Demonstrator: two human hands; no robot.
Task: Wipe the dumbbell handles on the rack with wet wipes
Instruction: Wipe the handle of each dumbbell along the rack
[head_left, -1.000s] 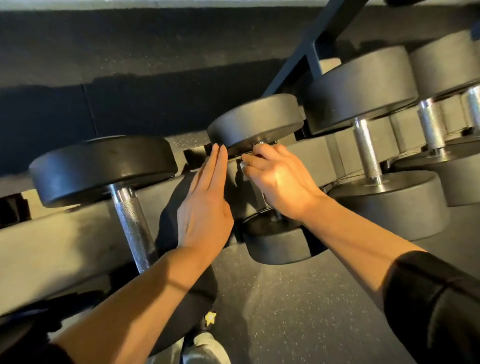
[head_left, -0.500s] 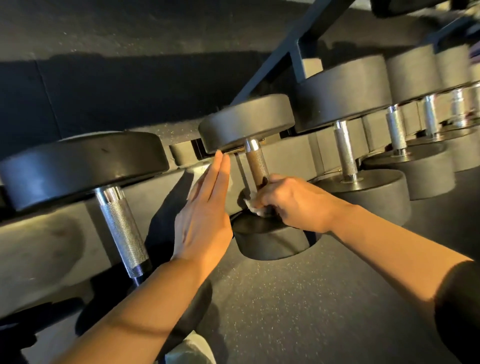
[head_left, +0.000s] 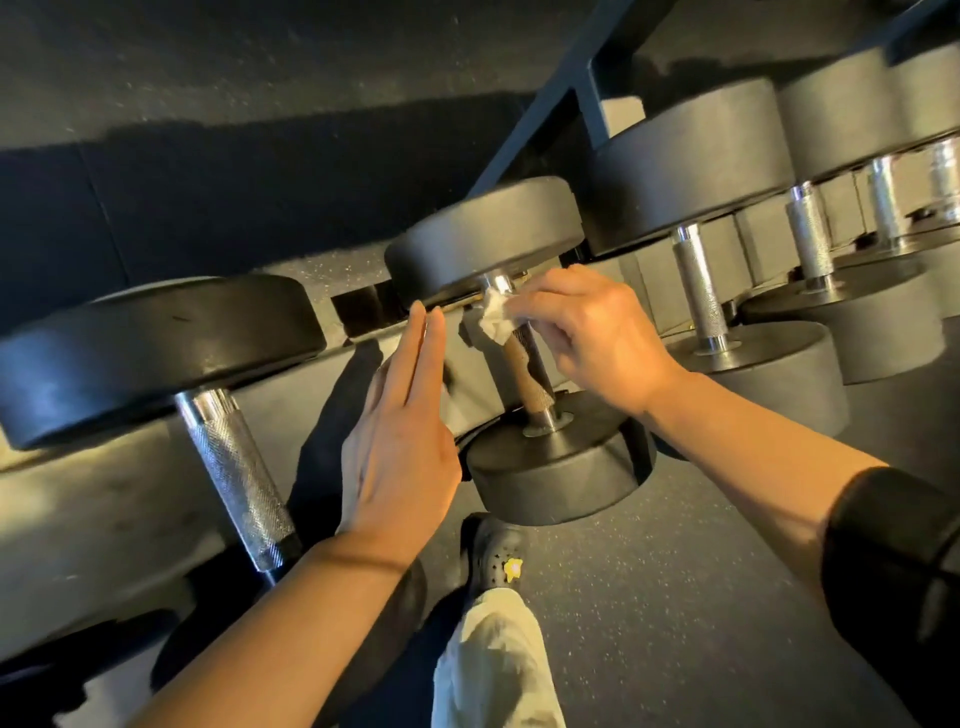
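A small black dumbbell (head_left: 558, 467) rests on the grey rack (head_left: 104, 499) in the middle of the view, its brownish knurled handle (head_left: 524, 374) bare along its lower part. My right hand (head_left: 592, 332) pinches a crumpled white wet wipe (head_left: 496, 319) against the top of that handle, just under the upper weight head (head_left: 483, 234). My left hand (head_left: 400, 436) lies flat with straight fingers against the rack wall to the left of the handle, holding nothing.
A bigger dumbbell with a silver handle (head_left: 239, 467) sits to the left. Several larger dumbbells (head_left: 701, 291) line the rack to the right. A dark rack post (head_left: 545, 109) slants overhead. My shoe (head_left: 496, 556) and pale trouser leg stand on the speckled floor below.
My right hand has slid the wipe from the bottom of the handle up to its top end. My left hand stays flat on the rack. The view has shifted slightly.
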